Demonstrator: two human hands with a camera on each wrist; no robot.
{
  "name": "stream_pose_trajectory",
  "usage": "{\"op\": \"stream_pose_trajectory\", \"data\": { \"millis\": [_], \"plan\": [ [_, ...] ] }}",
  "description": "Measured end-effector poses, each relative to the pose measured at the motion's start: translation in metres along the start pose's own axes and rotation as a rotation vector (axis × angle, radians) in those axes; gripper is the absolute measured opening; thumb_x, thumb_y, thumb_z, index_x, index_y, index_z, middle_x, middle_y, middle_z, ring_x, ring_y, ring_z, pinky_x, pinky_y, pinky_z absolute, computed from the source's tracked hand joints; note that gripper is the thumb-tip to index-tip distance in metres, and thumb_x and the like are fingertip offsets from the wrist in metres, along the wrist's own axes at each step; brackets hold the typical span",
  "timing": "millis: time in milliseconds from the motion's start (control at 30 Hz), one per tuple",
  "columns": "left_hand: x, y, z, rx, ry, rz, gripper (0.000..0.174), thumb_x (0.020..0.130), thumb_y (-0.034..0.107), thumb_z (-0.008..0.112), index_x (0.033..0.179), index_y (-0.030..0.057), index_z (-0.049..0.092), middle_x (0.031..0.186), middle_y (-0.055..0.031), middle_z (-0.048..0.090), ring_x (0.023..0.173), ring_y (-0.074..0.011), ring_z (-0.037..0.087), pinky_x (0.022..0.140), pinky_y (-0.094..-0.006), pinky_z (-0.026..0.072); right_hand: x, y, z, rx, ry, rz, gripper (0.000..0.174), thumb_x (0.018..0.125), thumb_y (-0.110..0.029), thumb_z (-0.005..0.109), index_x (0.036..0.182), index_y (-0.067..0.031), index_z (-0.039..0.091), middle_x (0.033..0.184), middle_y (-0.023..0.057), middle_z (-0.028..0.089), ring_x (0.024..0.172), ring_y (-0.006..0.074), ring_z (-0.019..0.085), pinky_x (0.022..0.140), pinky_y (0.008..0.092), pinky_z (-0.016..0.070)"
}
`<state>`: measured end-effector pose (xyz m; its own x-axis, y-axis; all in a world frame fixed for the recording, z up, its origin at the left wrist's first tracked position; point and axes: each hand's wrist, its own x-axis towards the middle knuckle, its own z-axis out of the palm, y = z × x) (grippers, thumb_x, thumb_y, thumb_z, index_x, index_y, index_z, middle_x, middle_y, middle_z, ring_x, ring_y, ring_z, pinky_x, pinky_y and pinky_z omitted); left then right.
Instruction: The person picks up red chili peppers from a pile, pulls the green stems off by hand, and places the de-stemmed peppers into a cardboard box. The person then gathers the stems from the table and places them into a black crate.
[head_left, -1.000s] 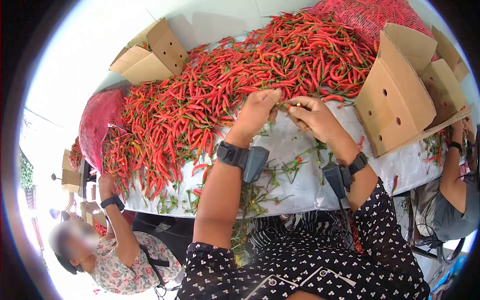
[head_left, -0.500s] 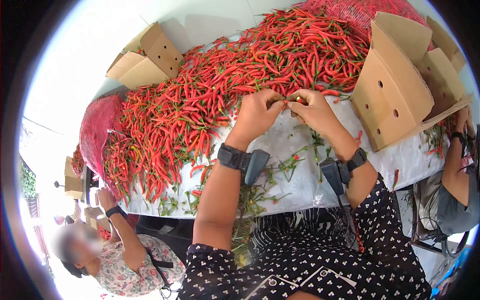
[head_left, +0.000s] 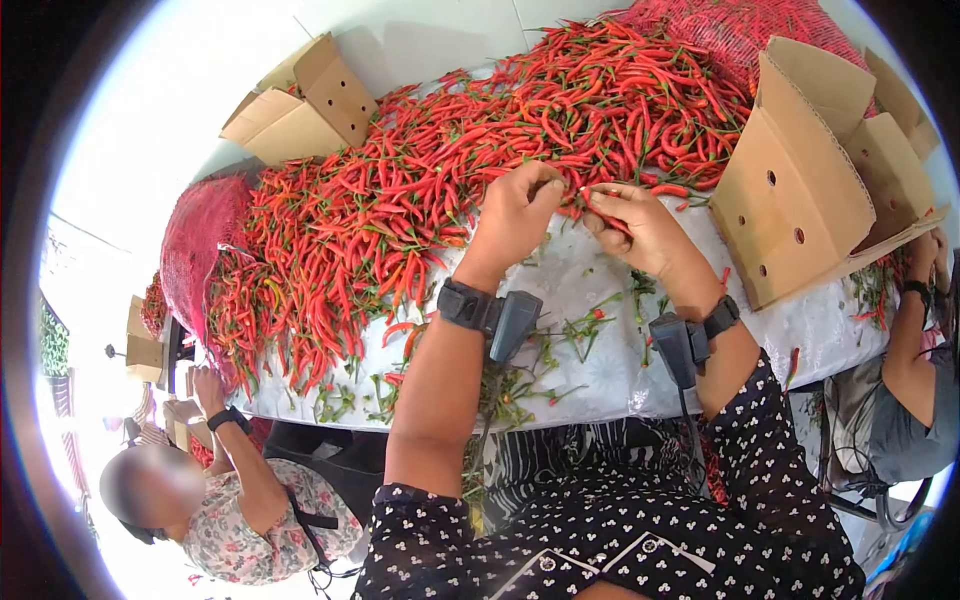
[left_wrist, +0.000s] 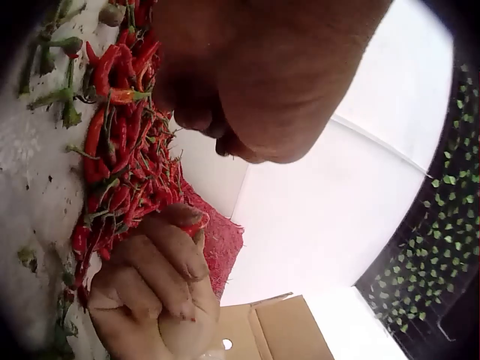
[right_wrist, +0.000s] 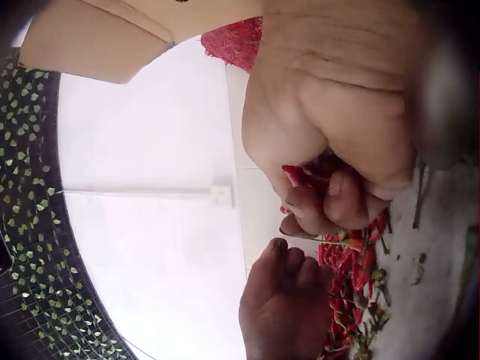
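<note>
Red chilies [head_left: 593, 202] are held in my right hand [head_left: 640, 228], one end poking out by the thumb and more red between the curled fingers. The right wrist view shows red chili pieces [right_wrist: 294, 177] within that grip. Just across a small gap is my left hand [head_left: 515, 220], its fingers curled in and the thumb against the index finger; nothing shows in it. Both hands are over the near edge of a large heap of red chilies [head_left: 450, 165] with green stems. Loose green stems [head_left: 590, 325] lie on the silvery sheet [head_left: 600, 375] below the hands.
An open cardboard box [head_left: 805, 200] stands to the right of the heap, a smaller one [head_left: 310, 110] at the back left. Red mesh sacks [head_left: 200, 240] bound the heap at its ends. Another person [head_left: 270, 515] sits at left, and one more person's arm [head_left: 905, 350] is at right.
Half a second ago my hands met at the fingertips around a chili; now they are slightly apart. More red chili shows in my right hand, whose fingers have turned outward.
</note>
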<state>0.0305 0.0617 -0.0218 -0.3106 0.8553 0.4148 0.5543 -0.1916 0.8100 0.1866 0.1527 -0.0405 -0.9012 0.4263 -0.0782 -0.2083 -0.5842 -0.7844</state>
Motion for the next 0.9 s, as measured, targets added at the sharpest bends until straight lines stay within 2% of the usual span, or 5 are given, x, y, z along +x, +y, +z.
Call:
{"op": "stream_pose_trajectory", "data": {
  "millis": [267, 300, 533, 733, 900],
  "plan": [
    [0.005, -0.016, -0.011, 0.32, 0.259, -0.135, 0.022, 0.077, 0.02, 0.064, 0.08, -0.0021, 0.061, 0.07, -0.0109, 0.062, 0.06, -0.0189, 0.058, 0.058, -0.0316, 0.0456, 0.004, -0.001, -0.009, 0.111, 0.028, -0.054, 0.012, 0.088, -0.016, 0.052, 0.098, -0.0097, 0.055, 0.072, 0.0036, 0.056, 0.049, 0.0059, 0.044, 0.04, 0.0173, 0.0305],
    [0.004, -0.021, -0.011, 0.402, 0.237, -0.117, 0.025, 0.073, 0.022, 0.066, 0.081, -0.0009, 0.06, 0.075, -0.015, 0.062, 0.067, -0.0277, 0.06, 0.063, -0.037, 0.0473, 0.004, -0.001, -0.008, 0.106, 0.055, -0.071, 0.012, 0.088, -0.016, 0.052, 0.098, -0.0095, 0.055, 0.073, 0.0032, 0.056, 0.051, 0.0062, 0.046, 0.04, 0.0174, 0.0312],
    [0.004, -0.025, -0.002, 0.693, -0.001, -0.101, 0.025, 0.071, 0.021, 0.064, 0.085, 0.0014, 0.059, 0.083, -0.0174, 0.061, 0.08, -0.0337, 0.059, 0.071, -0.0411, 0.0469, 0.01, 0.003, -0.013, 0.043, 0.107, -0.076, 0.01, 0.084, -0.014, 0.058, 0.09, -0.0071, 0.055, 0.071, 0.0024, 0.056, 0.053, 0.0081, 0.049, 0.042, 0.0206, 0.0341],
    [-0.002, -0.017, 0.001, 0.462, -0.093, -0.109, 0.025, 0.069, 0.019, 0.064, 0.085, 0.0011, 0.059, 0.083, -0.0191, 0.061, 0.073, -0.0332, 0.06, 0.069, -0.0387, 0.0482, 0.007, 0.006, -0.006, -0.136, 0.137, -0.074, 0.009, 0.084, -0.016, 0.06, 0.087, -0.009, 0.054, 0.072, -0.0003, 0.054, 0.053, 0.0053, 0.047, 0.04, 0.0177, 0.031],
    [0.002, -0.007, 0.009, -0.16, -0.028, -0.084, 0.016, 0.074, 0.009, 0.064, 0.084, -0.0029, 0.058, 0.074, -0.0089, 0.063, 0.068, -0.0153, 0.059, 0.063, -0.0279, 0.0483, 0.003, 0.007, 0.002, -0.157, 0.176, -0.116, 0.01, 0.081, -0.014, 0.061, 0.084, -0.0086, 0.054, 0.071, -0.0015, 0.053, 0.051, 0.0055, 0.044, 0.042, 0.0208, 0.027]
  ]
}}
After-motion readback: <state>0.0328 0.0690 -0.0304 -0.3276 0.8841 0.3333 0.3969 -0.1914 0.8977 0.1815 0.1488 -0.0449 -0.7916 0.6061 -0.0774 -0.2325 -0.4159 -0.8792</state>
